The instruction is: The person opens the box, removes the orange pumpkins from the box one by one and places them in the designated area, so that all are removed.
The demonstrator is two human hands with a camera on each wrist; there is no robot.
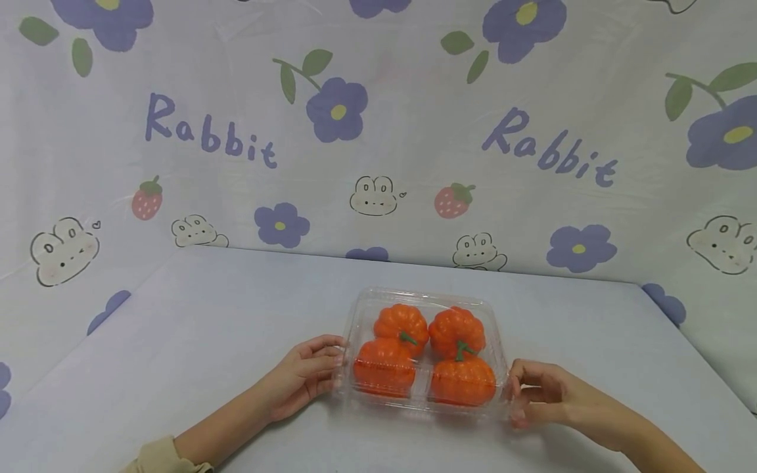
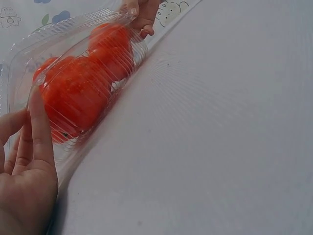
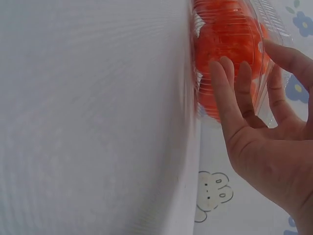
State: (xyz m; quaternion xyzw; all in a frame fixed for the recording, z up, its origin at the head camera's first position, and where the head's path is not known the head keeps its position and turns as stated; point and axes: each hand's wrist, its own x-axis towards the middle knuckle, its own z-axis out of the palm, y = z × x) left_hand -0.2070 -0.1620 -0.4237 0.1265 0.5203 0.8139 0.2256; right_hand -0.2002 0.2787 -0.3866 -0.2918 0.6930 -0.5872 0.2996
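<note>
A clear plastic clamshell box (image 1: 422, 387) stands in the middle of the table and looks closed. Inside it are several small orange pumpkins (image 1: 464, 380), some with green stems. At the box's left side is my left hand (image 1: 304, 374); in the left wrist view one straight fingertip (image 2: 36, 95) touches the rim. On the opposite side my right hand (image 1: 552, 397) has loosely spread fingers (image 3: 225, 95) against or very near the box wall. Neither hand wraps around the box. Some fingertips are blurred or hidden by the plastic.
A pale cloth covers the table (image 1: 236, 302). Behind it hangs a white curtain (image 1: 408, 131) printed with purple flowers, strawberries, rabbits and lettering. A beige sleeve (image 1: 162, 456) shows on the left arm.
</note>
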